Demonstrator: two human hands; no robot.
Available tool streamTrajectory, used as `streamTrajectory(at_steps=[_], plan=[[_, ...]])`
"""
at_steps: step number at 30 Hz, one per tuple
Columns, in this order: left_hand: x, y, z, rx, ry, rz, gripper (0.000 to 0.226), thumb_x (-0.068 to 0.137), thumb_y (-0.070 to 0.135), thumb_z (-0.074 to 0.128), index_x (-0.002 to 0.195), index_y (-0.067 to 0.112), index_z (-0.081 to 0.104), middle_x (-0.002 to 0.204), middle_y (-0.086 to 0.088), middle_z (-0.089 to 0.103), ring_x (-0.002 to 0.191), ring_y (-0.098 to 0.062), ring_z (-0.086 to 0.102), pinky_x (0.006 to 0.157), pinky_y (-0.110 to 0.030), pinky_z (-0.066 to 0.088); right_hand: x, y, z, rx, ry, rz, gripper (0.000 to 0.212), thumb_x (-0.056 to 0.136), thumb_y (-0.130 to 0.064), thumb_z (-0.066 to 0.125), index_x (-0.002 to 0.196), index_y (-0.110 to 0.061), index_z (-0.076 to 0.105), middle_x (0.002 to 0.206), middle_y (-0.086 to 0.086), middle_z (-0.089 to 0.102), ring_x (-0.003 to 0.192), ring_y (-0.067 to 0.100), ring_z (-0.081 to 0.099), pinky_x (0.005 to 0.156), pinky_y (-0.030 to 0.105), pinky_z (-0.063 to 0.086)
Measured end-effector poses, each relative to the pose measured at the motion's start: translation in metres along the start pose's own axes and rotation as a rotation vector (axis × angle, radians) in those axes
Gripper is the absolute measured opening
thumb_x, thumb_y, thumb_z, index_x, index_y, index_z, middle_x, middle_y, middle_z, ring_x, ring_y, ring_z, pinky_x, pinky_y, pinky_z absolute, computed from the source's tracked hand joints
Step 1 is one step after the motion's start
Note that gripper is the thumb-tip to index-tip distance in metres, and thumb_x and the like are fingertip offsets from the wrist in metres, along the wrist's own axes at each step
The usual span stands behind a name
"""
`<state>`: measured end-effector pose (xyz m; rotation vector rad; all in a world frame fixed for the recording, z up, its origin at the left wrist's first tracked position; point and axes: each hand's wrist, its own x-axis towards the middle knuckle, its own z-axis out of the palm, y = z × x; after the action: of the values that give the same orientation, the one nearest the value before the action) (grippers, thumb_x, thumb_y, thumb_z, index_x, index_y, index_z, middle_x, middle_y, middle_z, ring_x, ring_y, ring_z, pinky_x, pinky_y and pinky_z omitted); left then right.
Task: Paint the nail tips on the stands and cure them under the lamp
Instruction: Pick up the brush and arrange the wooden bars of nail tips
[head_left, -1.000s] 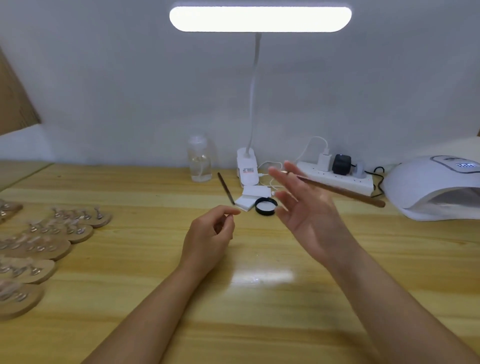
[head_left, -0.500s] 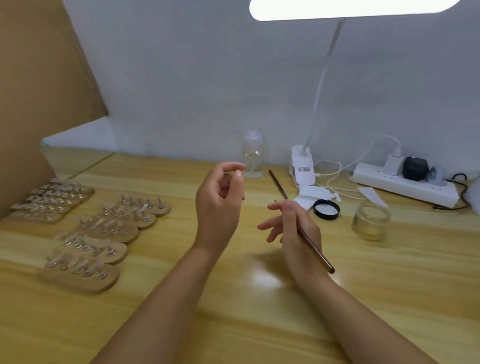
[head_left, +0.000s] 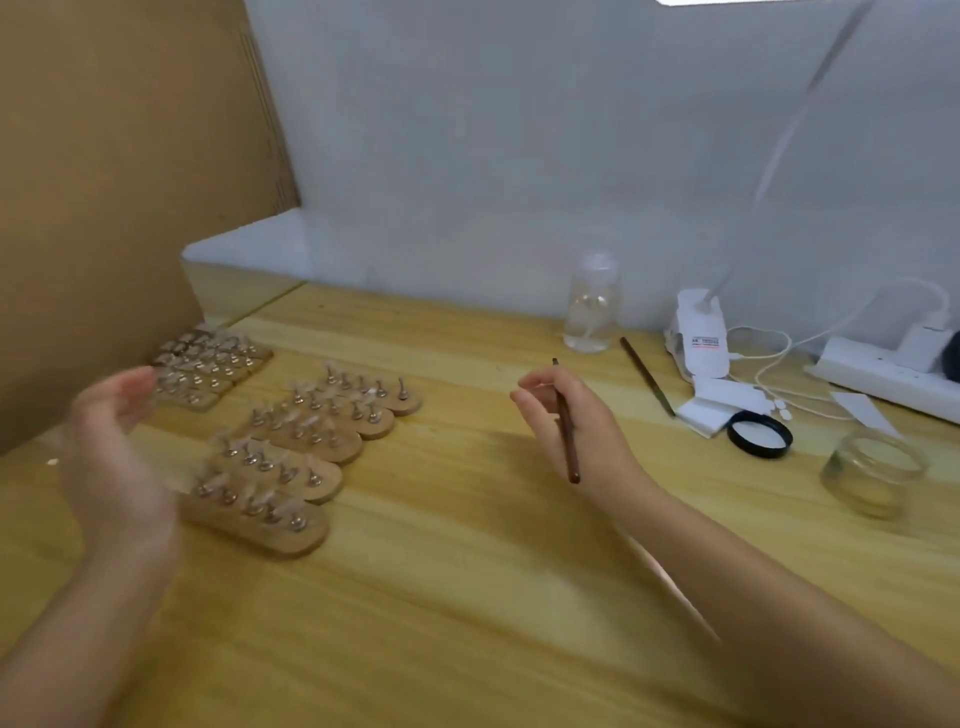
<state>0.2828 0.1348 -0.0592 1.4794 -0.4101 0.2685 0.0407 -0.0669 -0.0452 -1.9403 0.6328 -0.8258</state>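
An empty, blurred left hand (head_left: 117, 457) hovers with fingers loosely spread beside wooden stands (head_left: 270, 514) carrying nail tips (head_left: 311, 415) on the table (head_left: 467, 597); the right hand (head_left: 576, 431) pinches a brush (head_left: 567, 441). Best practice: grasp one stand by its base, avoiding neighbouring tips.

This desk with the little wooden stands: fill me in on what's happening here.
A person is set up to paint nail tips. The right hand holds a thin brown brush above the wooden table. The left hand, blurred, is open near the rows of wooden stands carrying the tips. A second brush lies by a black lid and a small glass jar. No tip is being painted yet.
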Motion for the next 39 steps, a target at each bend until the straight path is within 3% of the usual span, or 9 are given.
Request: streamTrajectory(at_steps=[3,5,7,9,12,20,23,34,39], plan=[[-0.011,0.008,0.012,-0.087,0.048,-0.141,0.029,0.088,0.026,0.03,0.085,0.032,0.058,0.091,0.013,0.061,0.083,0.009,0.056,0.071,-0.009,0.04,0.035,-0.009,0.036,0.019,-0.087,0.014,0.022,0.095,-0.012,0.05,0.113,0.0,0.05,0.109,0.022,0.059,0.09,0.022,0.056,0.064,0.008,0.038],[-0.018,0.012,0.018,-0.069,0.045,-0.219,0.03,0.091,0.023,0.029,0.085,0.031,0.057,0.092,0.01,0.062,0.087,0.0,0.056,0.068,-0.016,0.038,0.055,-0.015,0.059,0.012,-0.141,0.027,0.028,0.096,-0.017,0.049,0.118,0.0,0.047,0.108,0.019,0.059,0.09,0.022,0.052,0.07,0.019,0.036],[-0.017,0.011,0.021,-0.05,0.049,-0.295,0.03,0.092,0.024,0.027,0.094,0.024,0.057,0.099,0.005,0.062,0.095,-0.007,0.057,0.066,-0.025,0.038,0.071,-0.022,0.077,0.037,-0.176,0.088,0.032,0.096,-0.024,0.048,0.121,-0.004,0.045,0.091,0.005,0.056,0.086,0.017,0.048,0.068,0.022,0.035],[-0.015,0.011,0.023,-0.027,0.072,-0.315,0.031,0.091,0.027,0.028,0.099,0.022,0.057,0.102,0.003,0.063,0.098,-0.011,0.059,0.076,-0.032,0.043,0.082,-0.027,0.091,0.04,-0.223,0.145,0.035,0.096,-0.031,0.048,0.12,-0.007,0.044,0.078,-0.005,0.046,0.085,0.016,0.046,0.069,0.023,0.036],[-0.017,0.011,0.027,-0.026,0.136,-0.329,0.033,0.09,0.032,0.028,0.094,0.023,0.059,0.099,0.001,0.066,0.096,-0.013,0.062,0.088,-0.039,0.042,0.088,-0.025,0.106,-0.037,-0.301,0.146,0.038,0.095,-0.039,0.045,0.117,-0.007,0.045,0.087,0.001,0.05,0.088,0.018,0.047,0.075,0.025,0.035],[-0.02,0.015,0.037,0.03,0.165,-0.37,0.047,0.093,0.04,0.022,0.094,0.02,0.063,0.099,-0.001,0.065,0.093,-0.016,0.061,0.082,-0.033,0.04,0.095,-0.022,0.117,-0.17,-0.296,0.119,0.034,0.095,-0.045,0.042,0.108,-0.013,0.044,0.09,0.002,0.054,0.087,0.021,0.05,0.071,0.028,0.035],[-0.022,0.014,0.041,0.118,0.133,-0.398,0.047,0.092,0.043,0.02,0.094,0.025,0.063,0.101,0.002,0.063,0.094,-0.013,0.057,0.08,-0.031,0.034,0.1,-0.021,0.117,-0.207,-0.313,0.151,0.031,0.095,-0.047,0.041,0.097,-0.016,0.042,0.09,0.0,0.051,0.087,0.021,0.048,0.071,0.029,0.034],[-0.041,0.022,0.068,0.106,0.057,-0.456,0.043,0.088,0.046,0.021,0.089,0.028,0.06,0.097,0.004,0.065,0.096,-0.016,0.058,0.077,-0.032,0.035,0.101,-0.009,0.085,-0.272,-0.245,0.148,0.029,0.094,-0.046,0.044,0.095,-0.016,0.042,0.086,0.001,0.052,0.08,0.022,0.049,0.07,0.03,0.038],[-0.073,0.038,0.099,0.108,-0.011,-0.486,0.041,0.087,0.042,0.022,0.092,0.029,0.061,0.102,0.007,0.066,0.097,-0.014,0.057,0.094,-0.04,0.04,0.092,0.009,0.041,-0.371,-0.181,0.147,0.026,0.094,-0.044,0.044,0.092,-0.018,0.042,0.075,-0.006,0.048,0.082,0.022,0.05,0.067,0.031,0.035]])
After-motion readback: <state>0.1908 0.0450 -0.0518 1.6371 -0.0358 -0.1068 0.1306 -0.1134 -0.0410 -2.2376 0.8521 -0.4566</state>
